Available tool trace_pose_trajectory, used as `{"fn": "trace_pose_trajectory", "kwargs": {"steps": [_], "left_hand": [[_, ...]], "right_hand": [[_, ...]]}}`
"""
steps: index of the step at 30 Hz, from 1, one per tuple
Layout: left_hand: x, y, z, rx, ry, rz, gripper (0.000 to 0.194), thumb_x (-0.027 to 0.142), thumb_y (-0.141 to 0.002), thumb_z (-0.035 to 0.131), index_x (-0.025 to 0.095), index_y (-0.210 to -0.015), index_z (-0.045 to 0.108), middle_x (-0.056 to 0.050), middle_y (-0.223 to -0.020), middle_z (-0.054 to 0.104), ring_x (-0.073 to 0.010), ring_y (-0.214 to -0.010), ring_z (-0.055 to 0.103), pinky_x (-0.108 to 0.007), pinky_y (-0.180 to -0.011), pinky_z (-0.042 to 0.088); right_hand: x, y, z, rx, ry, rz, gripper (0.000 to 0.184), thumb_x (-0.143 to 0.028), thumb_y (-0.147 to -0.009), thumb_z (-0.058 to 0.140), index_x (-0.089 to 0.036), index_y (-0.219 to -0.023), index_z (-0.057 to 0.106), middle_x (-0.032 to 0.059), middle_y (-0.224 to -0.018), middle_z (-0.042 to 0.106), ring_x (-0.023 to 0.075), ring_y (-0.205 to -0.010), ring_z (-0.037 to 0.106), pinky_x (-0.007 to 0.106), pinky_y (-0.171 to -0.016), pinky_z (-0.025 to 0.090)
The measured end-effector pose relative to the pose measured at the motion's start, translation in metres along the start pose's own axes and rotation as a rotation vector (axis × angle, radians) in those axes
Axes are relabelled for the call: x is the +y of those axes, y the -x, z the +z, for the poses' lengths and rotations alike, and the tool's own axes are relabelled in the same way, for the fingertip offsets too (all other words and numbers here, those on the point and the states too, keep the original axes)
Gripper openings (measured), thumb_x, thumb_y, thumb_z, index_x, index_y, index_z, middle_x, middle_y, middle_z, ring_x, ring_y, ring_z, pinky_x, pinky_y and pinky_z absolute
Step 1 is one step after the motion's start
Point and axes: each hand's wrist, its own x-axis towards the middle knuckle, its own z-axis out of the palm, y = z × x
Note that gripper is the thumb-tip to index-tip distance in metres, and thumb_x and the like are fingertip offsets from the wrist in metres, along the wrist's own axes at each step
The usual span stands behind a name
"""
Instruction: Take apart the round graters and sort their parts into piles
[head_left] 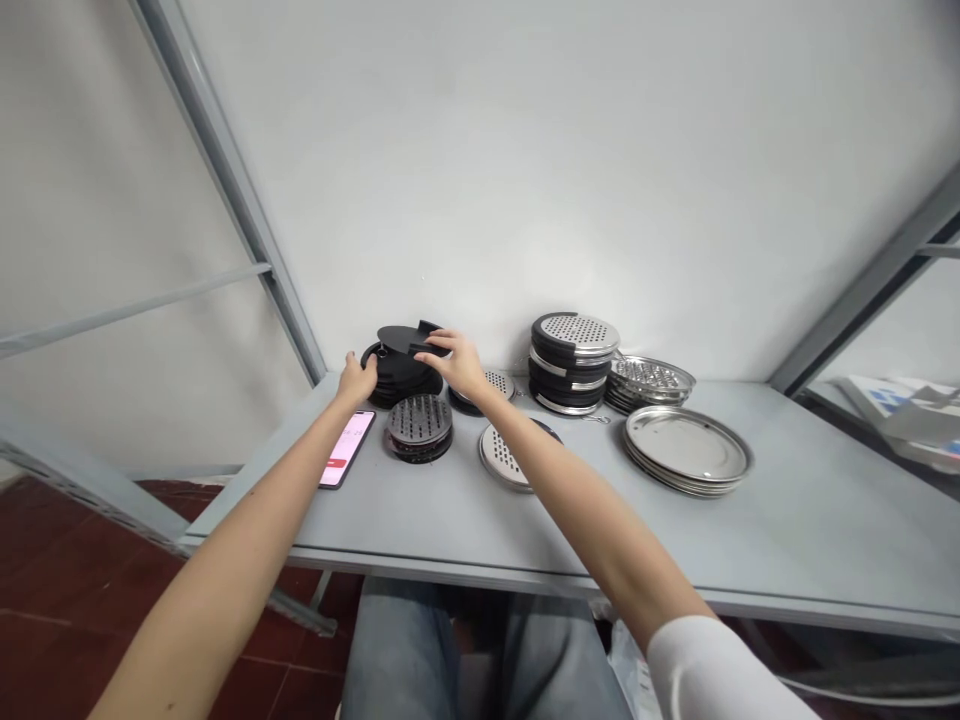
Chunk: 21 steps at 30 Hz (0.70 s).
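Note:
At the back left of the table, a stack of black round plates stands by the wall. My left hand grips the left rim of its top plate, thumb at the edge. My right hand pinches a thin black disc by its raised right edge and holds it tilted above the stack. In front lies a small pile of dark round grater plates. Below my right wrist is a silver grater disc; under my forearm, another round grater is partly hidden.
Black-rimmed graters form a tall stack at the back middle. Beside it are stacked silver grater plates and plain metal trays. A phone lies at the left. Grey metal posts frame the table.

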Motion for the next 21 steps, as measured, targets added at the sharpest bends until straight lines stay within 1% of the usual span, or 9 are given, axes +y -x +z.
{"fn": "trace_pose_trajectory", "kwargs": {"steps": [2,5,7,9,12,14,15,19,21], "left_hand": [[-0.003,-0.002,0.003,-0.008,-0.010,0.024,0.055,0.043,-0.090,0.043,0.010,-0.134,0.039,-0.021,-0.132,0.054,-0.0329,-0.124,0.050,-0.046,-0.102,0.040],[-0.007,-0.002,0.004,-0.030,-0.025,0.075,0.044,0.039,-0.089,0.045,0.014,-0.125,0.049,-0.018,-0.125,0.060,-0.0327,-0.119,0.055,-0.047,-0.099,0.043],[-0.009,0.000,0.003,-0.033,-0.039,0.110,0.044,0.037,-0.090,0.045,0.011,-0.126,0.049,-0.020,-0.128,0.057,-0.0329,-0.121,0.053,-0.048,-0.101,0.041],[-0.010,0.002,0.001,-0.026,-0.047,0.160,0.048,0.034,-0.091,0.043,0.009,-0.131,0.045,-0.020,-0.137,0.049,-0.0315,-0.129,0.045,-0.047,-0.107,0.035],[-0.011,0.006,-0.002,-0.015,-0.146,0.399,0.049,0.033,-0.094,0.036,0.013,-0.139,0.040,-0.016,-0.147,0.037,-0.0296,-0.138,0.031,-0.048,-0.112,0.026],[-0.012,0.008,-0.002,-0.039,-0.256,0.581,0.049,0.033,-0.096,0.030,0.014,-0.140,0.039,-0.015,-0.149,0.034,-0.0305,-0.140,0.026,-0.051,-0.112,0.024],[-0.012,0.009,-0.002,-0.059,-0.303,0.640,0.050,0.034,-0.097,0.027,0.014,-0.141,0.039,-0.015,-0.150,0.033,-0.0311,-0.140,0.026,-0.051,-0.112,0.024],[-0.014,0.009,-0.001,-0.114,-0.363,0.681,0.051,0.035,-0.098,0.023,0.014,-0.142,0.039,-0.016,-0.149,0.034,-0.0316,-0.140,0.025,-0.051,-0.111,0.025],[-0.016,0.007,-0.001,-0.133,-0.373,0.680,0.052,0.035,-0.098,0.021,0.014,-0.142,0.039,-0.016,-0.149,0.034,-0.0318,-0.140,0.025,-0.051,-0.111,0.025]], "right_hand": [[0.006,0.001,0.011,-0.012,0.018,0.027,0.028,-0.034,-0.074,0.073,-0.017,-0.096,0.073,0.0113,-0.113,0.064,0.0213,-0.106,0.061,0.036,-0.100,0.043],[0.017,0.002,0.015,-0.067,0.072,0.046,0.027,-0.033,-0.074,0.073,-0.017,-0.096,0.073,0.0123,-0.117,0.060,0.0228,-0.111,0.057,0.039,-0.103,0.040],[0.024,0.002,0.013,-0.122,0.114,0.044,0.027,-0.032,-0.074,0.073,-0.016,-0.096,0.073,0.0140,-0.122,0.056,0.0252,-0.117,0.052,0.042,-0.105,0.036],[0.029,0.001,0.010,-0.199,0.153,0.021,0.027,-0.029,-0.073,0.074,-0.016,-0.097,0.073,0.0148,-0.127,0.053,0.0279,-0.123,0.046,0.045,-0.107,0.033],[0.034,0.000,0.009,-0.299,0.202,-0.043,0.026,-0.027,-0.073,0.074,-0.018,-0.097,0.073,0.0141,-0.130,0.050,0.0300,-0.127,0.042,0.049,-0.108,0.031],[0.035,-0.001,0.012,-0.331,0.222,-0.079,0.027,-0.029,-0.074,0.074,-0.016,-0.098,0.073,0.0154,-0.131,0.049,0.0301,-0.127,0.042,0.048,-0.108,0.031],[0.035,-0.001,0.014,-0.350,0.231,-0.094,0.029,-0.029,-0.074,0.073,-0.015,-0.100,0.073,0.0170,-0.133,0.048,0.0301,-0.128,0.041,0.047,-0.109,0.031],[0.036,0.000,0.021,-0.446,0.260,-0.126,0.036,-0.027,-0.077,0.070,-0.010,-0.109,0.069,0.0210,-0.139,0.043,0.0312,-0.136,0.031,0.045,-0.113,0.024],[0.037,0.003,0.022,-0.429,0.253,-0.105,0.047,-0.031,-0.077,0.069,-0.010,-0.119,0.063,0.0210,-0.143,0.038,0.0315,-0.139,0.026,0.045,-0.114,0.022]]}}
